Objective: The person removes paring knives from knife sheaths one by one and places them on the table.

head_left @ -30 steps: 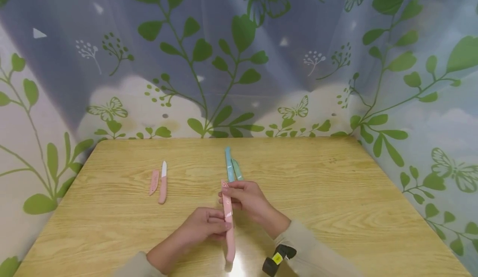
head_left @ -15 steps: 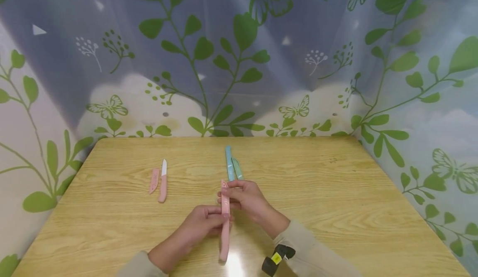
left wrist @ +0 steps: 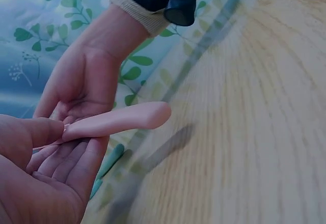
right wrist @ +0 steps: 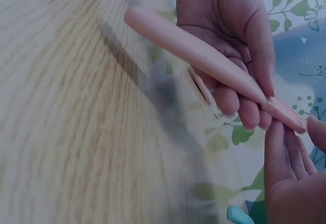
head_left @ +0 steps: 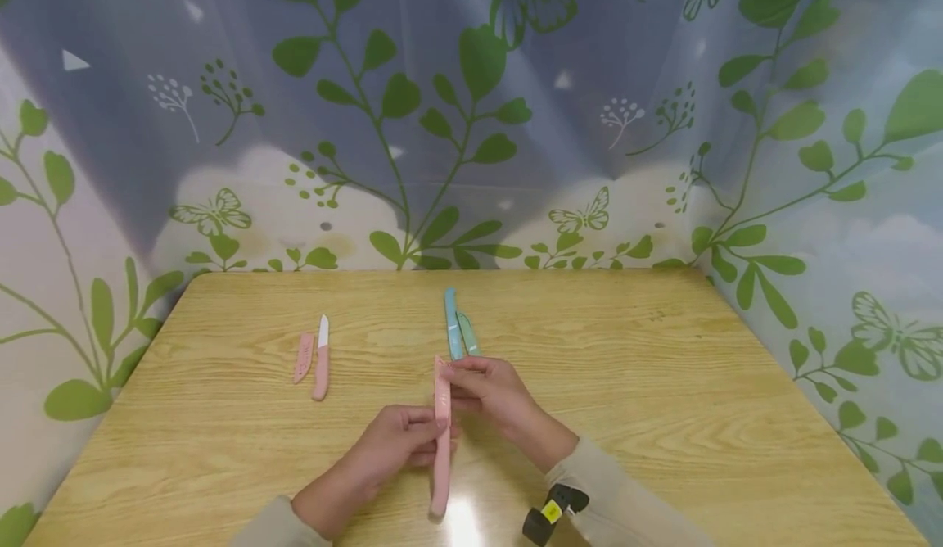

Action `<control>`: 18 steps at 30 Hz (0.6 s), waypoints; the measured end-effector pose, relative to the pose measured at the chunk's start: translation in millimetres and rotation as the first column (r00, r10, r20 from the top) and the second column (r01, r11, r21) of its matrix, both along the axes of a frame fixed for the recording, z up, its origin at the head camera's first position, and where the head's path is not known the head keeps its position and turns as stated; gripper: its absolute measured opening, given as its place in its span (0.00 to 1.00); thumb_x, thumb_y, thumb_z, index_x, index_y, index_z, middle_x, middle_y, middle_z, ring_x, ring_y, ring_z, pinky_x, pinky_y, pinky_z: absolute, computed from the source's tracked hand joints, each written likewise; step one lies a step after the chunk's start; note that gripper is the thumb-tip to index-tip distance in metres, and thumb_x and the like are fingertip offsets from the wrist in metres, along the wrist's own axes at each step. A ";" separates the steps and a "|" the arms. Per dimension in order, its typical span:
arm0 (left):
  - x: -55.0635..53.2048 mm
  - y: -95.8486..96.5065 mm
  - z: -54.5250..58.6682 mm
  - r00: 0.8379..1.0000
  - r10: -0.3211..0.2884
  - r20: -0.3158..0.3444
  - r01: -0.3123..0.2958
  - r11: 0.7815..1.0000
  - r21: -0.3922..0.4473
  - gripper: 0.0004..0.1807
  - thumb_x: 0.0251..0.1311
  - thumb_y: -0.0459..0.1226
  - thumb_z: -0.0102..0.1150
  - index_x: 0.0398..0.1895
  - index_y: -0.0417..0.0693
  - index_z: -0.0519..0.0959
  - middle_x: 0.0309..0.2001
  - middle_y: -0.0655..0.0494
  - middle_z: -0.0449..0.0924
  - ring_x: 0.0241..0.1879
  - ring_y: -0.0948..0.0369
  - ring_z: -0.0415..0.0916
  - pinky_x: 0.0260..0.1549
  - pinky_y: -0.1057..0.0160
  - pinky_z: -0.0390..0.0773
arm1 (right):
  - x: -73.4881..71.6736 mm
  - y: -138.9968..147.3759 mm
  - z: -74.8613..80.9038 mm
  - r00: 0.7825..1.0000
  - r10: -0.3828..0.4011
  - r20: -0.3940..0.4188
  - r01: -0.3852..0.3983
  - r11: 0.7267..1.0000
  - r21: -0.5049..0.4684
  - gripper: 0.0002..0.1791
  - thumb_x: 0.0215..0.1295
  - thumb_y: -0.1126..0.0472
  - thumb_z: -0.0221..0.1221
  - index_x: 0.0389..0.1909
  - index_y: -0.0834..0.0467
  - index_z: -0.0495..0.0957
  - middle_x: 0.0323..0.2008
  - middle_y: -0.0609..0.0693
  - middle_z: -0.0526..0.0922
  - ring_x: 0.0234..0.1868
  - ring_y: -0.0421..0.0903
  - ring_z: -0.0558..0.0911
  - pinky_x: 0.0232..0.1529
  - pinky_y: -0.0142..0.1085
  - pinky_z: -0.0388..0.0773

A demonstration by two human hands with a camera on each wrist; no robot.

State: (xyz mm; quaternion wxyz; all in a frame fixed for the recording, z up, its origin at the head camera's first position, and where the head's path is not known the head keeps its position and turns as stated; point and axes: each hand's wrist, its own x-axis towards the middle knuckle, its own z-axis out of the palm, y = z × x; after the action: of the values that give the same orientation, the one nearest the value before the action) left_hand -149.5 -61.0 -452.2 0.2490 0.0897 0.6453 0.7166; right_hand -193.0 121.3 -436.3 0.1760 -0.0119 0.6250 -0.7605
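Note:
A pink knife (head_left: 440, 475) in a pink sheath (head_left: 442, 395) is held above the table, handle toward the person. My left hand (head_left: 394, 449) pinches it where handle meets sheath, thumb on top and fingers underneath. Near the tip, my right hand (head_left: 504, 400) pinches the sheath between thumb and fingers. The left wrist view has the smooth handle (left wrist: 122, 119) sticking out past the fingers, its shadow on the wood. In the right wrist view the handle (right wrist: 193, 53) points up left, with the sheath (right wrist: 284, 114) between both hands. The blade is hidden inside.
On the wooden table (head_left: 663, 416), a pink-handled knife (head_left: 322, 367) with a bare white blade lies at left beside its pink sheath (head_left: 304, 359). Beyond the right hand lie a blue sheathed knife (head_left: 452, 318) and a green one (head_left: 467, 332). A leaf-patterned curtain (head_left: 471, 162) surrounds the table.
My left thumb has shifted up from the handle to the junction with the sheath. The handle end has swung slightly left. My right hand keeps its pinch near the tip.

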 end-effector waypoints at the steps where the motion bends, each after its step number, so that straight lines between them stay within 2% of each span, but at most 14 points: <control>1: -0.7 -1.1 0.0 1.000 0.008 0.002 -0.008 1.000 0.002 0.20 0.70 0.36 0.52 0.54 0.22 0.74 0.48 0.35 0.81 0.46 0.52 0.83 0.46 0.58 0.83 | 0.7 2.3 -0.6 1.000 -0.011 0.001 0.011 1.000 0.001 0.17 0.69 0.64 0.58 0.49 0.75 0.74 0.35 0.53 0.85 0.37 0.44 0.85 0.45 0.37 0.84; 5: -4.5 -9.0 2.1 0.999 0.045 -0.002 -0.045 0.999 -0.014 0.21 0.70 0.36 0.53 0.55 0.23 0.73 0.49 0.37 0.82 0.46 0.53 0.83 0.46 0.59 0.83 | 6.1 14.0 -5.6 0.999 -0.038 0.009 0.038 0.999 0.012 0.24 0.73 0.58 0.54 0.53 0.79 0.69 0.36 0.56 0.85 0.39 0.47 0.86 0.47 0.38 0.83; 9: -11.6 -18.9 9.3 0.997 0.073 -0.018 -0.073 0.997 -0.016 0.23 0.70 0.36 0.53 0.57 0.23 0.71 0.51 0.36 0.80 0.47 0.55 0.82 0.46 0.61 0.82 | 15.4 24.6 -11.4 0.999 -0.023 0.036 0.022 1.000 0.017 0.25 0.73 0.58 0.54 0.53 0.80 0.68 0.39 0.61 0.85 0.43 0.51 0.86 0.50 0.41 0.81; 14: -20.3 -27.9 15.1 0.995 0.092 -0.044 -0.091 0.996 0.012 0.23 0.71 0.33 0.52 0.60 0.20 0.67 0.54 0.33 0.77 0.50 0.55 0.81 0.47 0.64 0.81 | 27.8 28.3 -18.7 0.994 0.088 0.057 -0.089 0.996 0.018 0.22 0.69 0.65 0.57 0.55 0.79 0.69 0.47 0.67 0.82 0.49 0.55 0.84 0.53 0.44 0.80; 18: -23.4 -27.7 16.0 0.994 0.100 -0.048 -0.099 0.995 0.013 0.24 0.69 0.33 0.54 0.60 0.20 0.67 0.55 0.33 0.76 0.49 0.56 0.81 0.47 0.64 0.81 | 38.6 20.4 -19.9 0.980 0.177 0.091 -0.178 0.984 0.001 0.22 0.68 0.66 0.58 0.57 0.77 0.70 0.49 0.67 0.81 0.50 0.56 0.83 0.54 0.46 0.79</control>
State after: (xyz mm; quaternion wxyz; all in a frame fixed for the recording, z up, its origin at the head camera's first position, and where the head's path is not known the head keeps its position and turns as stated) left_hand -172.9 -88.6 -436.2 0.1967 0.0764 0.6510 0.7292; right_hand -154.3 141.7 -456.2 0.2713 -0.0321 0.6162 -0.7387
